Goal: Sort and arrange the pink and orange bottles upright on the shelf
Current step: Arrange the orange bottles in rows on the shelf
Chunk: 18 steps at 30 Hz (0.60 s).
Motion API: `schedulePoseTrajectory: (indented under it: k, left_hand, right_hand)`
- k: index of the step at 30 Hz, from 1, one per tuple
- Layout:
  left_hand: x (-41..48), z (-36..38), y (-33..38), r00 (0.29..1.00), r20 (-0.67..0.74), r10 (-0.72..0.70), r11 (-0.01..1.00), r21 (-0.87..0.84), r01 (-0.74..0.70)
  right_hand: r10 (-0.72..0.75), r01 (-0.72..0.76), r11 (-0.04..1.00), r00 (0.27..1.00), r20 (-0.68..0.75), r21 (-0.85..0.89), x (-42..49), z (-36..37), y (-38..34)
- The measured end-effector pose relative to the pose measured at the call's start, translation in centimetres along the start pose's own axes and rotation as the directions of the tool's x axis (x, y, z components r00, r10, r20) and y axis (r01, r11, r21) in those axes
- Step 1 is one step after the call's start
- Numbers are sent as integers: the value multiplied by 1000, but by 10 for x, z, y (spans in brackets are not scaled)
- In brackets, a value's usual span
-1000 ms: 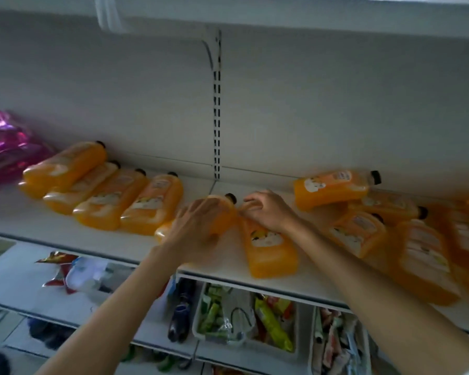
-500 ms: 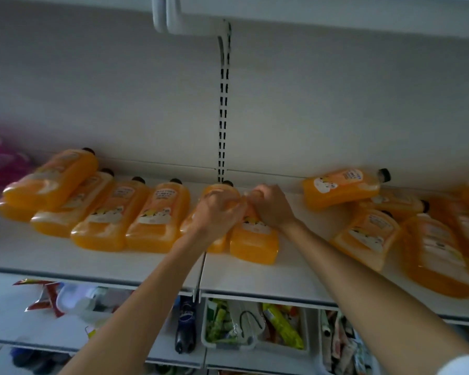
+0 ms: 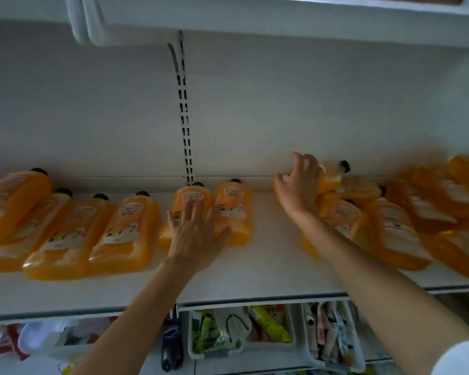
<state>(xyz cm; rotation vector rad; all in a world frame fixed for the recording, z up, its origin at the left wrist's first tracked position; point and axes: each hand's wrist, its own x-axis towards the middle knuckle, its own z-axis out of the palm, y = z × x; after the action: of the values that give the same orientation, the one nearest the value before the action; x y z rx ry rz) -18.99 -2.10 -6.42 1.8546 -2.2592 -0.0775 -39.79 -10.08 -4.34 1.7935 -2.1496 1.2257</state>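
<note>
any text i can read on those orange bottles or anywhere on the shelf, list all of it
Nothing can be quoted; no print resolves.
White labels on the flat orange plastic bottles with black caps: lines of small print and a cartoon picture, too blurred to read.
Orange bottle under the right hand: label smeared by motion.
Packets in the white bins below: print too small.
White metal shelf: no sign visible.

Dim, greyish light is washing over the white shelf [image 3: 268, 272], with the back wall darkening toward nine and three o'clock. The orange bottles [image 3: 125, 231] are glowing softly, small glints showing on their lower edges. Toward three o'clock the piled bottles [image 3: 444, 201] and the right hand [image 3: 298, 185] are smearing with motion blur, and the wide lens is bowing the upper shelf [image 3: 255, 20] at twelve o'clock.
</note>
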Motion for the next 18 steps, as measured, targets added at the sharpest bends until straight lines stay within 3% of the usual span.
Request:
schedulePoseTrajectory:
  k: [3,5,8,12,15,18]
  left_hand:
    - [14,2,6,999,-29,-31,998,-54,30]
    - [24,0,17,995,20,-103,988,-115,104]
    - [32,-5,34,985,47,-164,975,-142,169]
    - [29,-4,38,991,-11,-136,983,-129,133]
    - [30,-6,34,989,-21,-145,979,-146,140]
    - [31,-5,31,988,17,-151,975,-164,152]
  right_hand:
    - [180,-184,981,981,-74,-55,17,-36,48]
    - [266,-264,961,964,19,-79,26,-44,72]
    - [246,-232,968,953,175,-99,32,-41,76]
    - [257,-280,946,955,145,164,25,-29,62]
    - [123,-147,954,987,104,261,21,-28,48]
    - [-189,161,961,976,112,223,25,-29,17]
